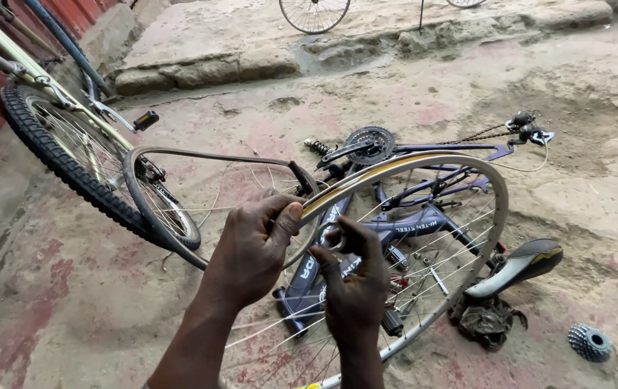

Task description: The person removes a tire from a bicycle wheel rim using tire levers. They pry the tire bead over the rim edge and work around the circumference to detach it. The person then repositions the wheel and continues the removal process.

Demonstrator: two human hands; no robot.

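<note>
My left hand (255, 245) grips the top of a bare silver bicycle rim (494, 189) that stands upright in front of me. A black rubber strip (208, 155) has come off the rim and loops out to the left of that hand. My right hand (355, 281) is inside the wheel just below the rim, thumb and forefinger pinched around a thin spoke (438, 241). What exactly sits between those fingertips is too small to tell.
A blue bicycle frame (424, 220) with a black crankset (370, 144) lies on the dirt behind the wheel. A black saddle (517, 266), dark rag (485, 320) and sprocket cluster (588, 342) lie at the right. Another bicycle's tyre (57, 158) stands left; a wheel (314, 14) is far off.
</note>
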